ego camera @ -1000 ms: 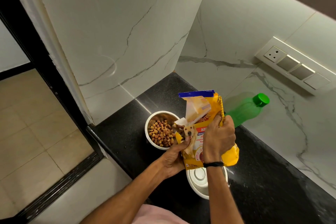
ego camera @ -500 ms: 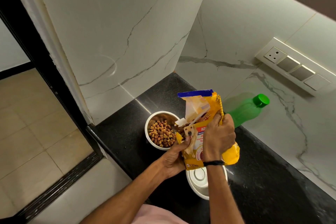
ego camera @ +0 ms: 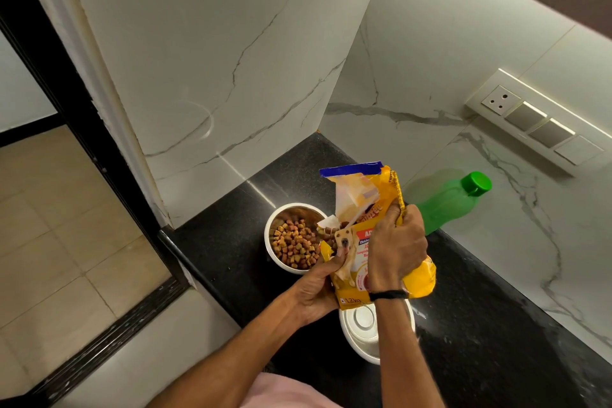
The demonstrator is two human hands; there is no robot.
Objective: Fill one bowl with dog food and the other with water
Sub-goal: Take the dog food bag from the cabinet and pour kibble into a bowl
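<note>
Over countertop point(ego camera: 231, 242), left hand point(ego camera: 314, 288), right hand point(ego camera: 395, 252) grip bag point(ego camera: 419, 278).

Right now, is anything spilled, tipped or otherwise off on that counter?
Nothing stands out. The kibble lies inside the far bowl, none visible on the black counter. Left hand and right hand grip the dog food bag, its torn corner at that bowl's rim. The near bowl sits upright, empty.

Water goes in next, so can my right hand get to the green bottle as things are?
Probably yes, once it is freed. The right hand grips the dog food bag, so it must let go first. The green bottle stands just beyond it, with nothing between.
</note>
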